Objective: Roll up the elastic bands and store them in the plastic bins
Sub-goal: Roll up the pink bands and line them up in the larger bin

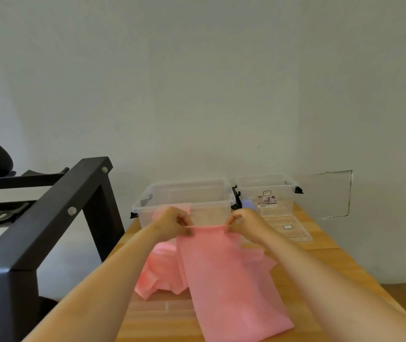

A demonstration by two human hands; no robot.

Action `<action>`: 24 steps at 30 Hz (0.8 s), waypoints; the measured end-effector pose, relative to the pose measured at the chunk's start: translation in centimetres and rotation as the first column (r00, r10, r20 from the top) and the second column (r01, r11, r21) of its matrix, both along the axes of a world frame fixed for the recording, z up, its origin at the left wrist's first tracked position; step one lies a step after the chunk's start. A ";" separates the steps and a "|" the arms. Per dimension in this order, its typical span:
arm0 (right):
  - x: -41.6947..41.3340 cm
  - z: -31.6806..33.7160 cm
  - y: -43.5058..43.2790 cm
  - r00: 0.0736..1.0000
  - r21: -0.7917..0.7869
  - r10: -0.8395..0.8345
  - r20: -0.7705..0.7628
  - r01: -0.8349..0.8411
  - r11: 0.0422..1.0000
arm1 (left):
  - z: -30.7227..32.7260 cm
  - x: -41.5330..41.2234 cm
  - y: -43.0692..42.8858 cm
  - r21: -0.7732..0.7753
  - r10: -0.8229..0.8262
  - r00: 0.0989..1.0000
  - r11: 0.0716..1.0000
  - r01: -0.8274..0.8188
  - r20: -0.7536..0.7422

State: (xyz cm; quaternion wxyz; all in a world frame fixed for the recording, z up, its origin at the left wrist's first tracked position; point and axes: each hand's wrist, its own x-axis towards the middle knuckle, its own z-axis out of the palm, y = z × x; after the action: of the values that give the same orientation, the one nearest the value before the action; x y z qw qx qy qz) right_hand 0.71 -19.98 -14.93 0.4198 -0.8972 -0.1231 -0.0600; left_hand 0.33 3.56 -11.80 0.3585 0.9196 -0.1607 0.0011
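Hands pinch pink band in front of large bin

Both hands are raised just in front of the large clear bin, which stands at the far end of the desk. The left hand and the right hand each hold one far corner of a pink elastic band. The fingers of both hands are curled and closed, pinching the edge, so this edge is stretched straight between them. From the bin, the band runs flat toward the person, along the desk.

A pile of pink bands lies loosely crumpled in front of the bin, under the left forearm and partly under the held band. Something pink shows through the front wall of the bin; I cannot tell if it is inside.

To the right of the large bin, just beside it, stands a smaller clear bin with a label on its front. A clear lid lies flat in front of that one. To the left of the large bin, beside the desk, stands a black metal frame.
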 end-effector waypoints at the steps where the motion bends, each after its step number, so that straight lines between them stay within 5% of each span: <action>1: 0.0 1.3 -0.4 1.000 0.018 0.000 0.015 0.000 1.000 | 1.2 0.2 -0.1 -0.007 0.017 0.999 1.000 -0.017 0.030; 6: -1.0 8.2 -2.4 0.998 0.069 0.002 0.068 -0.006 0.998 | 7.8 0.6 -2.2 0.021 0.029 0.976 0.999 -0.035 0.215; 11: -2.1 14.5 -4.2 0.952 0.133 -0.093 0.291 0.056 0.990 | 14.0 0.4 -4.4 0.106 0.019 0.917 0.992 -0.067 0.398; 19: -3.6 21.8 -4.9 0.754 0.351 -0.301 0.583 0.100 0.931 | 21.4 -0.8 -6.1 -0.097 0.124 0.739 0.992 -0.079 0.662; 22: -4.2 22.9 -5.1 0.839 0.364 -0.185 0.511 -0.016 0.931 | 22.2 -1.3 -6.3 -0.238 0.135 0.826 0.971 -0.002 0.547; 24: -4.7 22.9 -5.9 0.948 0.433 0.019 0.316 -0.163 0.886 | 22.0 -1.8 -5.7 -0.389 0.044 0.937 0.916 0.101 0.347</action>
State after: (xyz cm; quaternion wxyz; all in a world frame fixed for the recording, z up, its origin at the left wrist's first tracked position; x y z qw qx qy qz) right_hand -3.99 -25.83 7.99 0.5960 -0.7474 -0.2109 -0.2039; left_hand -1.50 -2.18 10.16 0.5051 0.8091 -0.2315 0.1914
